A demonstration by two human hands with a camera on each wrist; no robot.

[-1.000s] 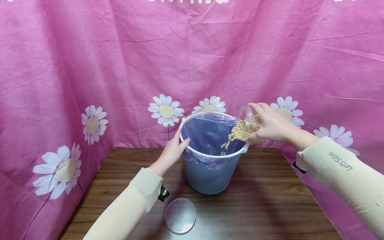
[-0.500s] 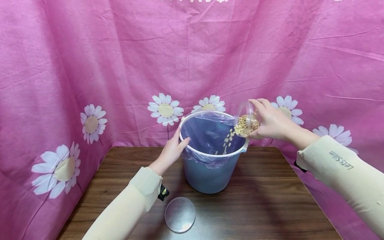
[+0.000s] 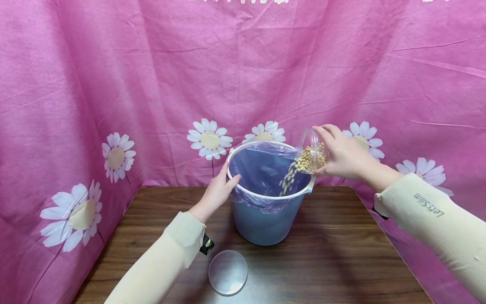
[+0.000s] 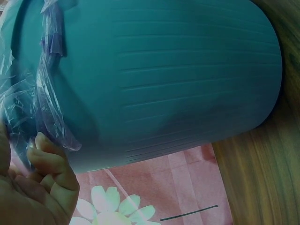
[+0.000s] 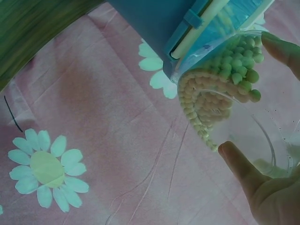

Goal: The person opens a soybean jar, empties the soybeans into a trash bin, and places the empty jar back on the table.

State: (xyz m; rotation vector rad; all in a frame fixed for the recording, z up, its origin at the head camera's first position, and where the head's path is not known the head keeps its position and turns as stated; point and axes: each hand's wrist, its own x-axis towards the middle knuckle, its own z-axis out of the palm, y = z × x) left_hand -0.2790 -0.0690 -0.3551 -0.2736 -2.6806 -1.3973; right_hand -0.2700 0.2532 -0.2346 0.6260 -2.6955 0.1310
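A blue-grey trash bin (image 3: 265, 228) with a white rim stands upright on the table, lined with a thin purple plastic bag (image 3: 271, 207) folded over the rim. My left hand (image 3: 215, 192) grips the rim on its left side; in the left wrist view its fingers (image 4: 51, 164) curl at the bag's edge. Over the right side of the rim, my right hand (image 3: 343, 156) holds a clear plastic jar (image 3: 309, 137) tipped on its side, mouth toward the bin. Soybeans (image 5: 239, 58) lie along the jar's lower wall, and a stream of beans (image 3: 287, 180) falls into the bag.
A round clear lid (image 3: 228, 272) lies flat on the brown wooden table (image 3: 341, 253), in front of the bin and near my left forearm. Behind and at both sides hangs a pink cloth (image 3: 243, 84) with daisies. A blue clip piece (image 5: 193, 18) sits at the bin's rim.
Fewer soybeans are in the jar than a second ago, as they keep falling into the bin. The right hand and jar have risen slightly. My left hand stays on the rim.
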